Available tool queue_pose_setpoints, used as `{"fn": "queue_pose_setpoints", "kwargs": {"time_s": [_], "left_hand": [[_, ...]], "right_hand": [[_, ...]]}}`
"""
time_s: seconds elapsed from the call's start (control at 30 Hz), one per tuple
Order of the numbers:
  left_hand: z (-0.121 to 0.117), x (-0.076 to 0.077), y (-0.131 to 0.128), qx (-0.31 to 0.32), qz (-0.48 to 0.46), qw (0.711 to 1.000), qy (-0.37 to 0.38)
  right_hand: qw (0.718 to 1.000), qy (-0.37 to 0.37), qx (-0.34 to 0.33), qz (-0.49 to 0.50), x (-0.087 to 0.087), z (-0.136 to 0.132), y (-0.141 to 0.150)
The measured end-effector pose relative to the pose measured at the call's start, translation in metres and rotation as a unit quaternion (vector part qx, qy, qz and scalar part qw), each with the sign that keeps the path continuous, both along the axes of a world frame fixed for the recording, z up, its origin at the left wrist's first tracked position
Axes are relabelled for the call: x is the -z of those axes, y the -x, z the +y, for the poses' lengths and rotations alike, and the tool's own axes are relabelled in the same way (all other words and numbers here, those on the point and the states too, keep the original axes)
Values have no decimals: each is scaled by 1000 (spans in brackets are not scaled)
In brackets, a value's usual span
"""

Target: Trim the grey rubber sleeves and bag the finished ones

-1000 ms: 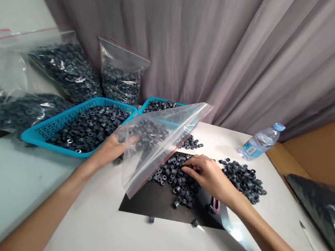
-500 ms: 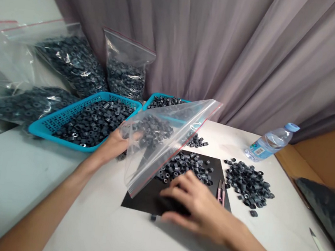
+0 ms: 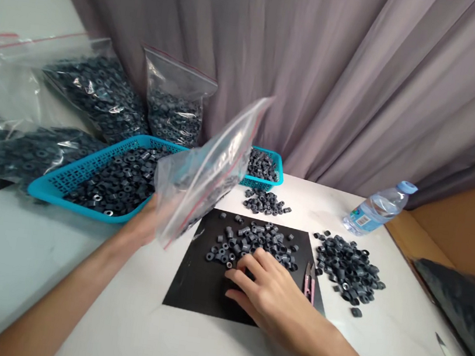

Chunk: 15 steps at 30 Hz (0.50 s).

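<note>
My left hand [image 3: 147, 221] is closed on the lower end of a clear zip bag [image 3: 222, 158] with a red seal line; the plastic hides the fingertips. The bag tilts up to the right, with dark pieces inside. My right hand [image 3: 268, 288] is above a black mat [image 3: 190, 289], fingers curved and the thumb apart from them. Nothing is visible in it. A loose pile of small dark grey ring-shaped pieces [image 3: 264, 238] lies just beyond its fingertips. Pink-handled thread snips [image 3: 309, 285] lie beside this hand on the mat.
A large blue basket [image 3: 60, 182] of pieces stands left, a smaller blue basket [image 3: 279, 178] behind. Another pile of pieces [image 3: 348, 270] and a water bottle [image 3: 379, 207] are on the right. Filled bags [image 3: 176, 110] lean at the back left. A cardboard box [image 3: 463, 233] borders the right side.
My left hand has drawn the bag left and raised its mouth, uncovering the mat and small basket. The loose piece at the mat's front edge is no longer visible there. My right hand has shifted slightly.
</note>
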<state>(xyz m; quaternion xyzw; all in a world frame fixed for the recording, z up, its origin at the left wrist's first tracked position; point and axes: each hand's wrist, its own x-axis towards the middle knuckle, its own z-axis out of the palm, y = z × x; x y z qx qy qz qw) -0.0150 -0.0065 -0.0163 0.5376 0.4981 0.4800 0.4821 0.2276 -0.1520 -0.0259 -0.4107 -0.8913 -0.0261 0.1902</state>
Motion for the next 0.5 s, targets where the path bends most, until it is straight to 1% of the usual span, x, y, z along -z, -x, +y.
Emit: {"fn": "queue_pose_setpoints", "kwargs": {"time_s": [0.1, 0.17, 0.2, 0.23, 0.3, 0.37, 0.43, 0.5], "left_hand": [[-1, 7, -1, 14, -49, 998, 21], [-3, 8, -5, 11, -70, 997, 35], [-4, 7, -7, 5, -78, 996, 41], [-5, 6, -9, -4, -83, 995, 46], [-7, 3, -13, -22, -92, 994, 51], [-8, 2, -17, -38, -95, 993, 52], [-9, 4, -20, -56, -94, 993, 49], [-10, 8, -21, -72, -88, 993, 44]], "right_hand": [[999, 23, 21, 16, -11, -11, -19], [997, 65, 30, 23, -15, -24, -36], [995, 90, 31, 26, -14, -31, -45], [993, 107, 29, 33, -10, -38, -53], [992, 111, 9, 56, 5, -50, -64], [993, 81, -13, 80, 26, -58, -68], [995, 56, -13, 87, 44, -61, -66], [995, 36, -7, 90, 53, -61, -62]]}}
